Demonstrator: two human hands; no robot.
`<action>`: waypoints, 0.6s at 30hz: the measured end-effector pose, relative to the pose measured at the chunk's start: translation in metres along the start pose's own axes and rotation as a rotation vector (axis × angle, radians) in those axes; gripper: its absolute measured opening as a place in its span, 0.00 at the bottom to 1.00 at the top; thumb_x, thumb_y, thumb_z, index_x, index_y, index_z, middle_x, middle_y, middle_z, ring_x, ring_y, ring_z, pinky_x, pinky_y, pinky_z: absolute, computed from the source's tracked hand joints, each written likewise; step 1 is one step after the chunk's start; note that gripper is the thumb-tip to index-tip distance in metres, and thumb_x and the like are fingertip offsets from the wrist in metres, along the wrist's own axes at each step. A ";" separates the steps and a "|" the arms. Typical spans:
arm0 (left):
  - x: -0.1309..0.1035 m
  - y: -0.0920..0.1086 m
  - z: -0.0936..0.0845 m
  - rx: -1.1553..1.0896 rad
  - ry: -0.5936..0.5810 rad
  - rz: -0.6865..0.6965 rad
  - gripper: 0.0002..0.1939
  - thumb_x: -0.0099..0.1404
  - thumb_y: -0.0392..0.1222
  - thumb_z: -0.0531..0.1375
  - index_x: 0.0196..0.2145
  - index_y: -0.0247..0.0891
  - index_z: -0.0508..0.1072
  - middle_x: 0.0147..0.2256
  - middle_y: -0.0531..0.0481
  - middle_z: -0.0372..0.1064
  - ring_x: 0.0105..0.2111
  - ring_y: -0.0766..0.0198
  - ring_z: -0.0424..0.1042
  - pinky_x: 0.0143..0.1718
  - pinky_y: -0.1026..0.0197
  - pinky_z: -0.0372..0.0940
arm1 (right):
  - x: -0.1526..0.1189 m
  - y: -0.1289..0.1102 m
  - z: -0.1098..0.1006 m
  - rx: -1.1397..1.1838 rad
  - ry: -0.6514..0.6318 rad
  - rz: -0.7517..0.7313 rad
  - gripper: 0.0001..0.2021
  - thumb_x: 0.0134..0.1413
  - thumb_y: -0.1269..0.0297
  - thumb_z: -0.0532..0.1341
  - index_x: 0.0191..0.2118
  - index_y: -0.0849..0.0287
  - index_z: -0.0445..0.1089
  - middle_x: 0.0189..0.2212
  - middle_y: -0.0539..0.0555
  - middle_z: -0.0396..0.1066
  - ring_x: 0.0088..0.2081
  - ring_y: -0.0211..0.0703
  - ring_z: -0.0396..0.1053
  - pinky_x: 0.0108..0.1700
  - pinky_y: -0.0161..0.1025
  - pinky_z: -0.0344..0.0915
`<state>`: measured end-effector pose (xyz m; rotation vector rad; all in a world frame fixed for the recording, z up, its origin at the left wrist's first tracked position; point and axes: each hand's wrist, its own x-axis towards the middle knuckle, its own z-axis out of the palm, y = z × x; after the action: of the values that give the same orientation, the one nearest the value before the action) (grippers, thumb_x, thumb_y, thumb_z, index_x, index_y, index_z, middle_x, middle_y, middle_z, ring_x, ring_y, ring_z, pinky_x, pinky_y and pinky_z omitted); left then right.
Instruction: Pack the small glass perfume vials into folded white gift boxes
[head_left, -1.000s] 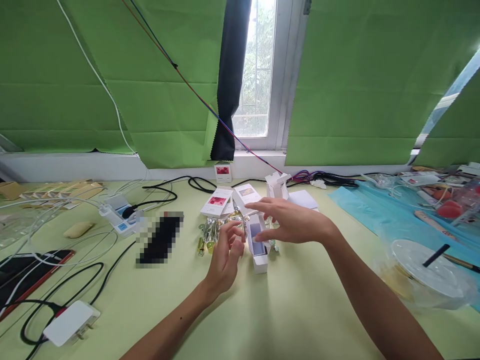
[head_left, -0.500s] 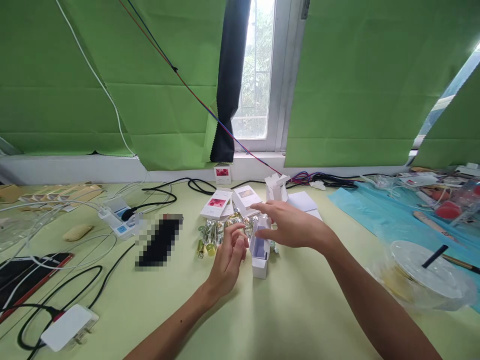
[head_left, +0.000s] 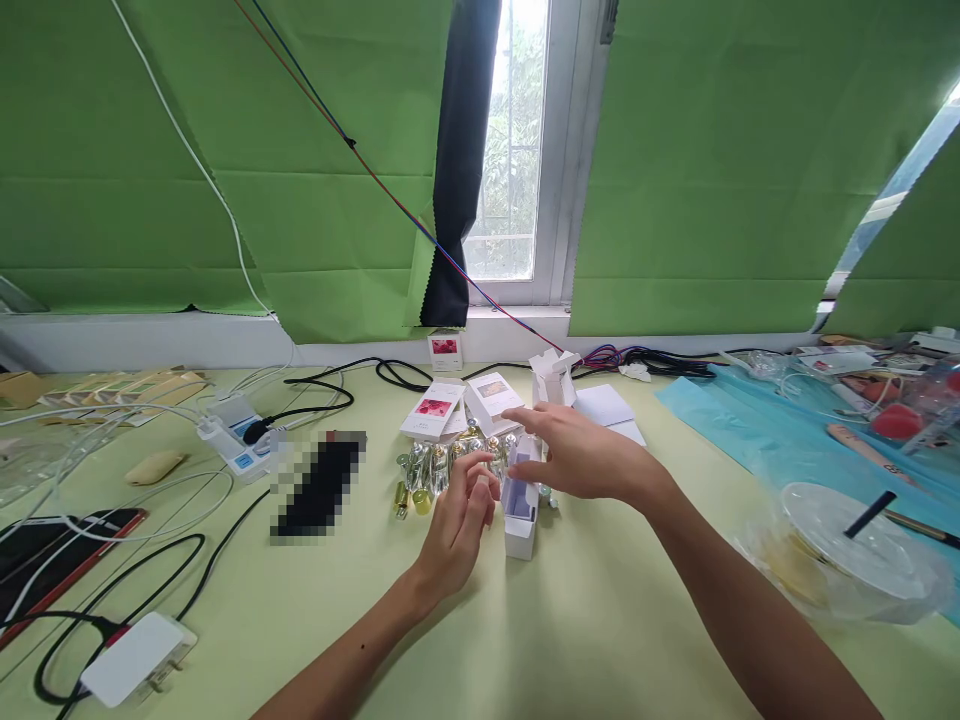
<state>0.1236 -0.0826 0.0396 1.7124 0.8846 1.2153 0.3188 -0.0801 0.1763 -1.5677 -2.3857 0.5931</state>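
Observation:
A slim white box (head_left: 520, 540) lies on the table with its long side open, showing a pale lilac inside. Over its far end reaches my right hand (head_left: 592, 450), fingers stretched out and apart from the thumb, which overlaps the box's opening; whether it touches cannot be told. Just left of the box is my left hand (head_left: 457, 520), loosely curled with nothing visible in it. Behind my hands sit several shiny gold and silver pieces (head_left: 420, 465), partly hidden. Beyond them lie white cartons with a pink picture (head_left: 433, 407) and a yellowish picture (head_left: 491, 390).
An opened white carton (head_left: 553, 378) and a white flat piece (head_left: 604, 403) stand behind my right hand. To the left are a power strip (head_left: 238, 450), a charger (head_left: 139, 655) and cables. On the right sit a lidded cup in plastic (head_left: 847, 540) and blue sheeting (head_left: 727, 430).
Almost nothing differs; my left hand has shifted very slightly to the right. My right hand and the slim white box stay nearly where they were.

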 end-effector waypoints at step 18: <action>-0.002 0.004 0.000 -0.052 0.082 0.033 0.18 0.76 0.57 0.46 0.56 0.46 0.60 0.36 0.53 0.65 0.20 0.71 0.56 0.21 0.64 0.55 | -0.006 -0.010 -0.007 0.200 -0.036 -0.094 0.15 0.52 0.75 0.56 0.46 0.56 0.64 0.49 0.55 0.68 0.34 0.38 0.70 0.36 0.35 0.64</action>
<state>0.1236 -0.0858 0.0431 1.6515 0.8687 1.3275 0.3159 -0.0871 0.1870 -1.3650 -2.3282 0.8173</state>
